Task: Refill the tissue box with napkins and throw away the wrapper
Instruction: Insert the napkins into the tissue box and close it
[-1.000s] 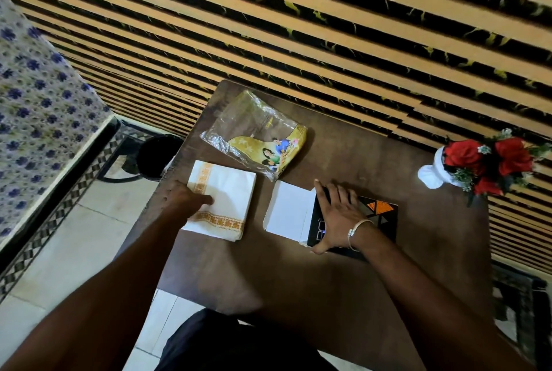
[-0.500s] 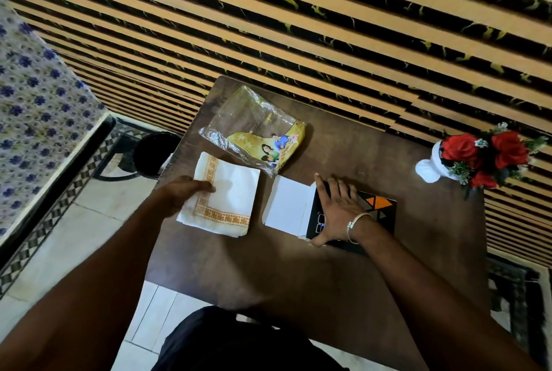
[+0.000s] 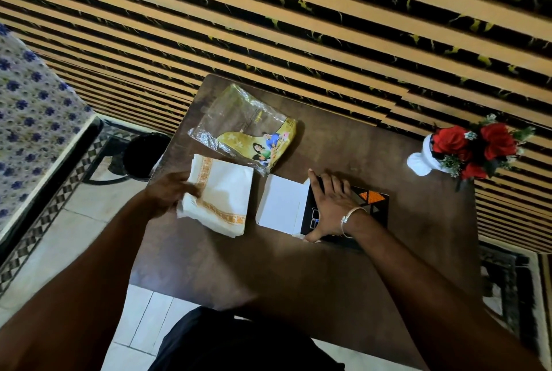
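A stack of white napkins [image 3: 222, 194] with an orange patterned border lies on the dark wooden table [image 3: 298, 275]. My left hand [image 3: 168, 193] grips the stack's left edge, which is lifted off the table. The black tissue box [image 3: 370, 206] with orange triangles lies flat to the right, its white flap [image 3: 280, 206] open toward the napkins. My right hand [image 3: 330, 206] presses flat on the box. The clear and yellow plastic wrapper [image 3: 248, 134] lies empty at the table's far left.
A black waste bin [image 3: 143, 155] stands on the floor just left of the table. A white vase of red flowers [image 3: 466, 149] sits at the table's far right. A striped slatted wall [image 3: 298, 27] runs behind, and a blue-flowered cloth [image 3: 33, 119] is at left.
My left hand has closed on the napkin stack's left edge and raised it, shifting the stack slightly right. My right hand has stayed on the box.
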Available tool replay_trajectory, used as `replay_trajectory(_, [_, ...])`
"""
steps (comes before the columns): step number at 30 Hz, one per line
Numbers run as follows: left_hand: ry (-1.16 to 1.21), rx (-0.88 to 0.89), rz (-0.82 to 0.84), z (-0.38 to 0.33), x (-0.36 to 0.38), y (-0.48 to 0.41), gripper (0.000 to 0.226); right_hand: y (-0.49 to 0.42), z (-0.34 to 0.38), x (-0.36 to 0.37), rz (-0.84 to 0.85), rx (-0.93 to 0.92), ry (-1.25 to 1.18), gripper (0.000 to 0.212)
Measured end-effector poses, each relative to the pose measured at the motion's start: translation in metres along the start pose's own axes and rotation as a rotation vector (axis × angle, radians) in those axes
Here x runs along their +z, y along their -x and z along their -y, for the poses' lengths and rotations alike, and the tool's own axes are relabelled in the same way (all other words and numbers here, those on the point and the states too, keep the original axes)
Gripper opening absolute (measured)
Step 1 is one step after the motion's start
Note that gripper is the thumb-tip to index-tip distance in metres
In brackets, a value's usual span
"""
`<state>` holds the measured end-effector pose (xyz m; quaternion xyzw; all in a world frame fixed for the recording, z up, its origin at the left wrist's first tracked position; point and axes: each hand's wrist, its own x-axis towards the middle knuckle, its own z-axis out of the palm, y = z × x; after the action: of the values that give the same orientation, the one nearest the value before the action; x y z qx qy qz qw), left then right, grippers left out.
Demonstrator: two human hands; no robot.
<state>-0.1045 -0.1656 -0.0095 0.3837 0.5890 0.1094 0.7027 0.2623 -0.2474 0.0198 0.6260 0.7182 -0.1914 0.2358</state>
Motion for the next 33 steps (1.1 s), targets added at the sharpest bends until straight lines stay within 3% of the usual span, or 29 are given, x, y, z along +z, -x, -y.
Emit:
replay_trajectory(4, [0.196, 0.059, 0.038, -0.005, 0.004, 0.009, 0.035, 0.002, 0.0, 0.0, -0.005, 0.0, -0.008, 0.154])
replay_trajectory(7, [0.363, 0.07, -0.046, -0.011, 0.017, 0.015, 0.011, 0.004, 0.001, 0.002, -0.005, 0.004, -0.03, 0.154])
replay_trajectory(10, [0.486, 0.035, -0.038, -0.007, 0.034, -0.001, 0.012, 0.005, 0.002, 0.004, 0.001, 0.004, -0.058, 0.153])
replay_trajectory(14, [0.515, 0.024, 0.205, -0.011, 0.077, -0.012, 0.058, 0.009, 0.002, 0.005, -0.024, -0.003, -0.053, 0.15])
replay_trajectory(16, [0.548, -0.018, 0.247, -0.016, 0.105, -0.009, 0.062, 0.009, 0.0, 0.005, -0.018, 0.001, -0.078, 0.148])
replay_trajectory(19, [0.459, -0.077, 0.126, -0.007, 0.125, -0.022, 0.019, 0.01, -0.006, 0.005, -0.025, -0.01, -0.096, 0.145])
replay_trajectory(20, [0.383, -0.095, 0.092, -0.003, 0.126, -0.03, 0.031, 0.011, -0.007, 0.006, -0.037, -0.018, -0.094, 0.144])
replay_trajectory(23, [0.302, -0.07, 0.2, 0.008, 0.124, -0.036, 0.027, 0.016, -0.012, 0.012, -0.08, -0.025, -0.091, 0.144])
replay_trajectory(26, [0.2, -0.09, 0.132, 0.013, 0.118, -0.039, 0.03, 0.021, -0.015, 0.013, -0.064, -0.007, -0.129, 0.149])
replay_trajectory(28, [0.2, -0.099, 0.15, 0.022, 0.112, -0.044, 0.05, 0.023, -0.016, 0.01, -0.06, 0.004, -0.158, 0.151])
replay_trajectory(30, [0.256, 0.029, 0.089, 0.017, 0.11, -0.041, 0.066, 0.024, -0.017, 0.006, -0.061, 0.011, -0.173, 0.151])
replay_trajectory(31, [0.289, 0.046, 0.173, 0.01, 0.11, -0.036, 0.054, 0.024, -0.017, 0.006, -0.058, 0.013, -0.181, 0.151])
replay_trajectory(33, [0.096, 0.374, 0.297, 0.015, 0.103, -0.035, 0.035, 0.024, -0.017, 0.006, -0.058, 0.012, -0.19, 0.151])
